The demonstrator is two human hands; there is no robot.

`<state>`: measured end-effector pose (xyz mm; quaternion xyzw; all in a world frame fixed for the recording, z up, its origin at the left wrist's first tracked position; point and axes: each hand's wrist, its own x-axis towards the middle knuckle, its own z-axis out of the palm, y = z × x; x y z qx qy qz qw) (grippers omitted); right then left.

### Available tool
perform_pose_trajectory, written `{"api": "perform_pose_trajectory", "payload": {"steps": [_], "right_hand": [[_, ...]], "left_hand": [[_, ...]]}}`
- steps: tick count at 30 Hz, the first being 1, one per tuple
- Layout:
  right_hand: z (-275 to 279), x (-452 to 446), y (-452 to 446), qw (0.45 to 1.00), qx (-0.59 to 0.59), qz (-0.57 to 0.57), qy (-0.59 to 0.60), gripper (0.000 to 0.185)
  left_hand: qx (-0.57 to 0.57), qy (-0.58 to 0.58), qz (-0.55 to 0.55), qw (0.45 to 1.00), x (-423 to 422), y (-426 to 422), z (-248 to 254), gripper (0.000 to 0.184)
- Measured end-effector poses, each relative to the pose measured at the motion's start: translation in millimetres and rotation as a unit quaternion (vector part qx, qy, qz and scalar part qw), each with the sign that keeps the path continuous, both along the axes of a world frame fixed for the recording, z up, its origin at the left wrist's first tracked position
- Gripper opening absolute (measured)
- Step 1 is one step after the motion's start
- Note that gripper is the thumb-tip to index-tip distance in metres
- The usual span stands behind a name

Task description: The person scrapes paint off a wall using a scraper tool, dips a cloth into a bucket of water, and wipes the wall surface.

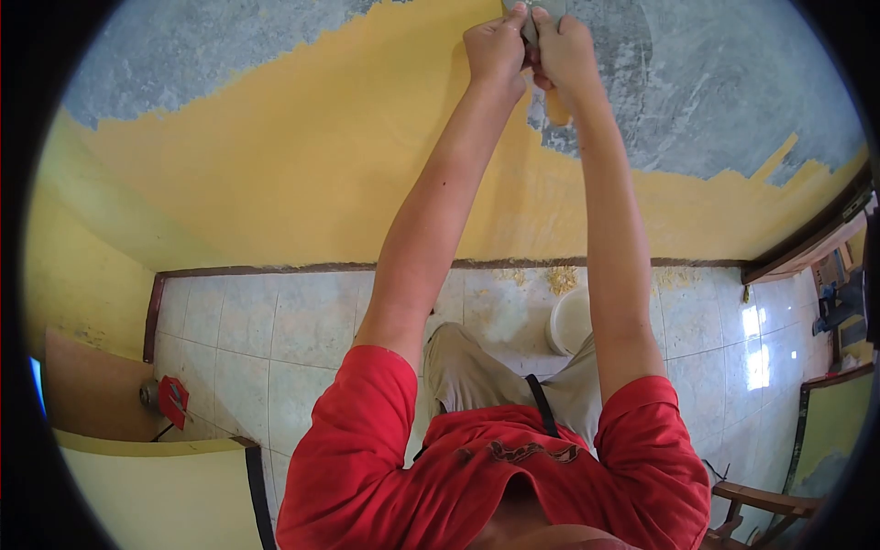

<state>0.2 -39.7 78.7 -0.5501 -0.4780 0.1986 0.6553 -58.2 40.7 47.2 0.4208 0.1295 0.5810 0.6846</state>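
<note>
We face a wall [302, 174], yellow below and bare grey in patches above. Below it we see the tiled floor [312, 321], where a white bucket [569, 321] stands partly behind our right arm. Our left hand [495, 48] and right hand [566, 55] are both curled tightly around a scraper [557, 110], up before the wall, its orange handle poking out below. Yellow flakes [561, 280] lie along the wall's foot.
</note>
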Motion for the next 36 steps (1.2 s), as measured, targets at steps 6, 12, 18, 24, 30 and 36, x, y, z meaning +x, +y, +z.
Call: {"api": "perform_pose_trajectory", "payload": {"steps": [6,12,18,24,30,36], "right_hand": [[-7,-3,28,0.997,0.066,-0.018,0.019,0.045],[-6,-5,21,0.996,0.086,-0.025,0.008,0.045],[-18,-8,15,0.993,0.031,0.040,0.107,0.032],[-11,-3,11,1.000,0.016,-0.007,0.024,0.036],[1,4,6,0.999,-0.008,0.036,0.021,0.033],[0,0,15,0.997,0.000,0.040,0.066,0.032]], "left_hand": [[0.033,0.031,0.109,0.993,6,-1,11,0.042],[0.036,0.026,0.020,0.999,-9,-3,16,0.035],[0.024,0.042,-0.010,0.999,-33,-16,2,0.021],[-0.005,0.008,0.020,1.000,-24,-15,7,0.017],[-0.036,-0.028,0.019,0.999,-16,-16,13,0.019],[-0.011,0.015,0.048,0.999,-29,-15,26,0.014]]}}
